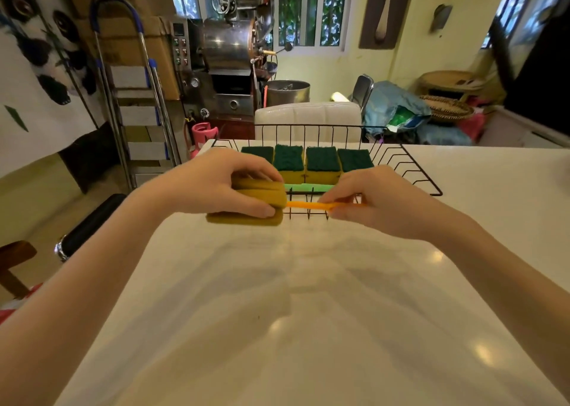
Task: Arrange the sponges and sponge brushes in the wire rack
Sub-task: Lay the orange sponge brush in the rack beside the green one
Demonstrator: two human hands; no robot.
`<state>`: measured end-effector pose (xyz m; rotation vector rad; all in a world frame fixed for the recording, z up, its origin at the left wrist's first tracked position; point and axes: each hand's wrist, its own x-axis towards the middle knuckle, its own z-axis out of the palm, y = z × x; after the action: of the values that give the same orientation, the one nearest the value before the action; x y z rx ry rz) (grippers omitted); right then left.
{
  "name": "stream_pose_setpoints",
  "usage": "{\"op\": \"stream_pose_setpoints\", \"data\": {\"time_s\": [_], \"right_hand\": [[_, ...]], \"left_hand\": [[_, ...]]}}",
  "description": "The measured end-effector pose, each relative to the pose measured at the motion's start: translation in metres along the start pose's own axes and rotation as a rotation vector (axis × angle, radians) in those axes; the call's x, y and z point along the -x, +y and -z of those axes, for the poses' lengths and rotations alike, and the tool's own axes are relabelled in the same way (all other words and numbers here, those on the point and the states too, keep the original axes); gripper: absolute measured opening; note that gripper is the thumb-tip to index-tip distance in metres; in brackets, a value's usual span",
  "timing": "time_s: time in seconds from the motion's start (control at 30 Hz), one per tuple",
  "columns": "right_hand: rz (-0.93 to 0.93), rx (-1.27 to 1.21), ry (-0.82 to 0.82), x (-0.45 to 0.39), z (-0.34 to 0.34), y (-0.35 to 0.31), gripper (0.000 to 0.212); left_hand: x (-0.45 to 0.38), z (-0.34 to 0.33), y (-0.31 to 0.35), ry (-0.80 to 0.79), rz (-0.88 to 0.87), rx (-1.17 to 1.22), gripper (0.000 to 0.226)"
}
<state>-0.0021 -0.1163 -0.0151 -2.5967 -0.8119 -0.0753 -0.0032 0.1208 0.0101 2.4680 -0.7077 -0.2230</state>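
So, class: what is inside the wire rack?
Inside the wire rack: four green-topped sponges in a row, and a green handle before them. The hands cover its near-left part.

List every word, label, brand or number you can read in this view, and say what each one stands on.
No text can be read.
Cardboard boxes: faint print, too blurred to read.
Control panel of the metal machine: a display and buttons, any marks too small to read.
Round gauge: dial too small to read.
Blue and green bags: no print can be made out.
Sponges, orange brush handle, wire rack: no labels visible.
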Motion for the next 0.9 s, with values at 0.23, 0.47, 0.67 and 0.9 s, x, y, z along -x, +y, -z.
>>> {"op": "stream_pose_setpoints", "data": {"time_s": [0.23,0.47,0.67,0.9], "right_hand": [[-0.034,0.036,0.121,-0.026,0.017,0.023,0.027],[-0.051,-0.171,0.387,-0.046,0.023,0.047,0.024],[-0.072,-0.987,0.679,-0.062,0.020,0.036,0.021],[-0.096,-1.387,0.576,-0.075,0.004,0.018,0.014]], "left_hand": [[-0.042,0.016,-0.003,0.177,-0.087,-0.075,0.039],[-0.058,0.035,-0.004,0.470,-0.243,0.203,0.076],[-0.084,0.024,0.008,0.374,-0.124,0.635,0.049],[-0.103,0.000,-0.002,0.171,-0.055,0.495,0.020]]}}
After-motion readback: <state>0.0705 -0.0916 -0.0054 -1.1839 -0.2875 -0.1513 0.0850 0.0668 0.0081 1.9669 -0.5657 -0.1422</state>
